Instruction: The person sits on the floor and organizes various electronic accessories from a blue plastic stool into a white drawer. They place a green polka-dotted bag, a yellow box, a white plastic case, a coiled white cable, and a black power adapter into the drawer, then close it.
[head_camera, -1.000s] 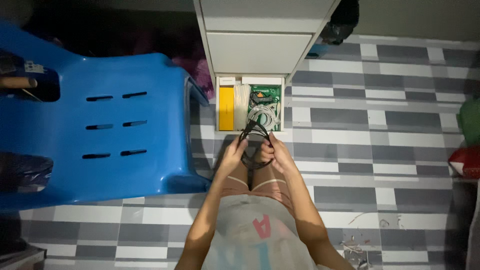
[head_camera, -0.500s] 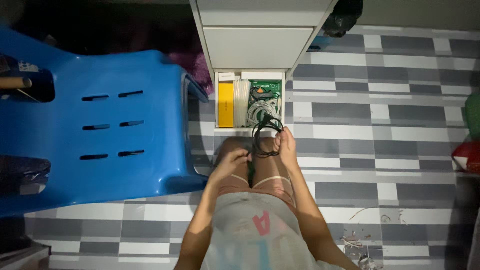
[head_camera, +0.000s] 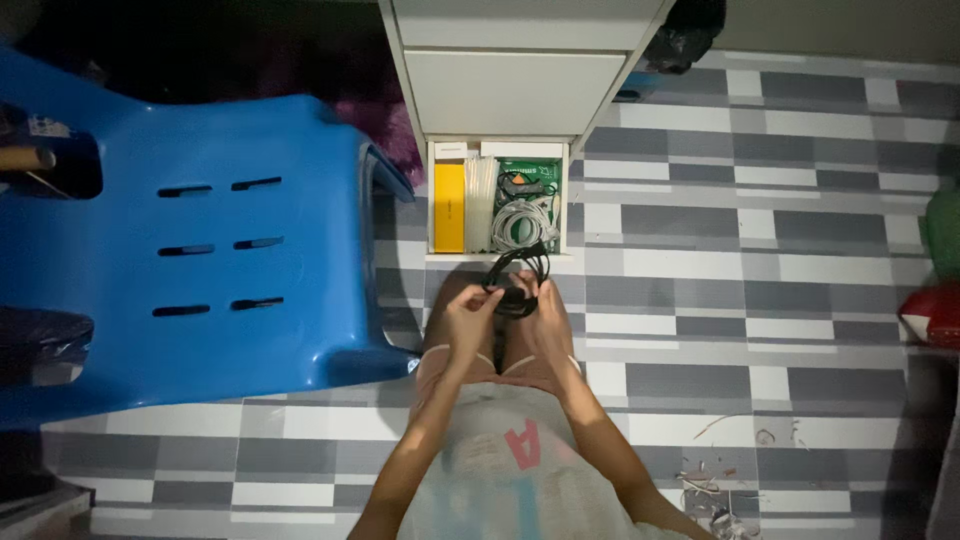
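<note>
Holding a coiled black cable in both hands above the knees, just in front of an open white drawer.

The coil is gripped on either side: the fingers of the left hand are closed on its left edge and those of the right hand are closed on its right edge, seemingly so the loops are kept gathered and not allowed to spring open. The upper loop is seen just over the drawer's front edge. Inside the drawer, a yellow box is set along the left wall, with a white cable bundle and a green packet toward the right corner. A blue plastic chair is placed on the grey tiled floor, to the left of the drawer.
</note>
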